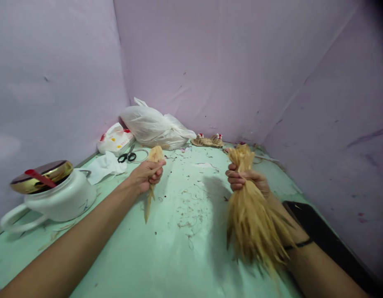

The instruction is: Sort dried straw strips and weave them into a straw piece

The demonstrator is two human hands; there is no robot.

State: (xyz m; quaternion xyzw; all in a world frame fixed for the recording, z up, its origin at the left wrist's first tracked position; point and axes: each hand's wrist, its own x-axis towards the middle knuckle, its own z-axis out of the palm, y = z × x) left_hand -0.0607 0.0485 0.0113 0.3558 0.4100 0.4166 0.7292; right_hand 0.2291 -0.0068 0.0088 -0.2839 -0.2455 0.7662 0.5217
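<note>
My left hand [150, 174] is closed around a small piece of dried husk [155, 155]. The husk's broad pale end sticks up above the fingers, and a narrow pointed tail hangs below. On the right, my right hand [247, 179] grips a thick bundle of dried husks [255, 225] near its top. The bundle's gathered end pokes out above the fist, while the long strips fan downward over my wrist. Both hands are held apart, above the pale green tabletop [179, 256]. A black band [298, 244] circles my right wrist.
A white mug [63, 200] with a gold-rimmed lid [42, 176] stands at left. Behind it are white tissue [106, 167], black-handled scissors [127, 157], a tissue pack [115, 140] and a tied plastic bag [157, 126]. A woven item [207, 141] lies at the back, a black phone-like slab [321, 236] at right.
</note>
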